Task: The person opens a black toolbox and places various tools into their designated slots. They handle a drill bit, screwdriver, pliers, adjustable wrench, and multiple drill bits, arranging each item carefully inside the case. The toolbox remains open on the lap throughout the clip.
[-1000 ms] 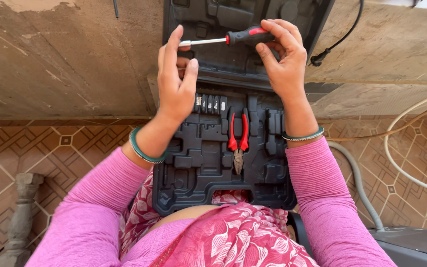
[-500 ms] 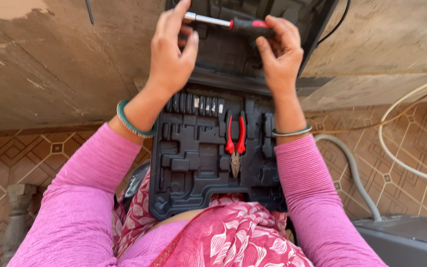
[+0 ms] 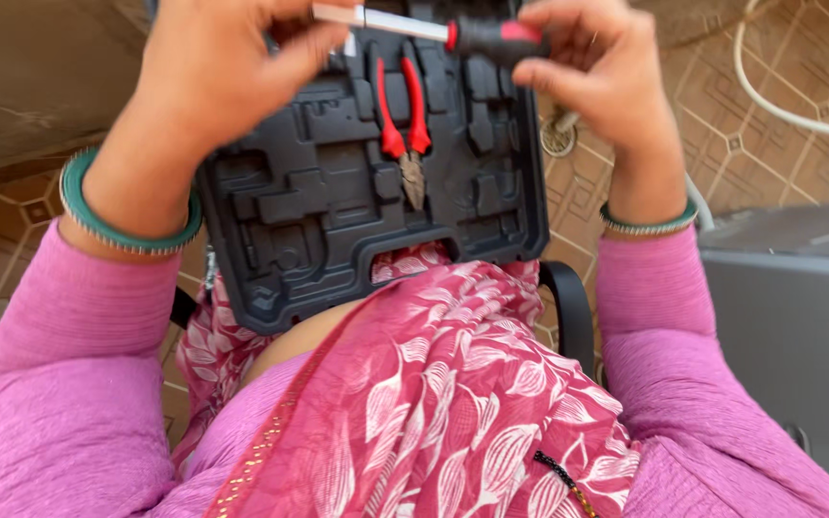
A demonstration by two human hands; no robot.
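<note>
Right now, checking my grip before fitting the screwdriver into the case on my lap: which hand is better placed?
Right hand, probably: it grips the screwdriver by the handle; left hand only pinches the shaft.

Hands with screwdriver [image 3: 453, 31] now nearer camera, over tool case [image 3: 338, 192] tray; view tilted down.

Open black tool case [image 3: 338, 206] rested on lap, over pink leaf-print cloth [image 3: 434, 384]. Red-handled pliers [image 3: 403, 129] lay seated in a moulded slot of tray, tip toward body; other slots around them showed only bare black plastic. Beneath and beside: tiled floor [image 3: 779, 144] with brown diamond pattern. On floor, a white hose [image 3: 769, 96] curved at upper right, a round metal drain [image 3: 558, 139] sat just beside case's right edge, and a grey box [image 3: 798, 317] stood at right. Plastered ledge [image 3: 21, 86] bordered floor at upper left.
</note>
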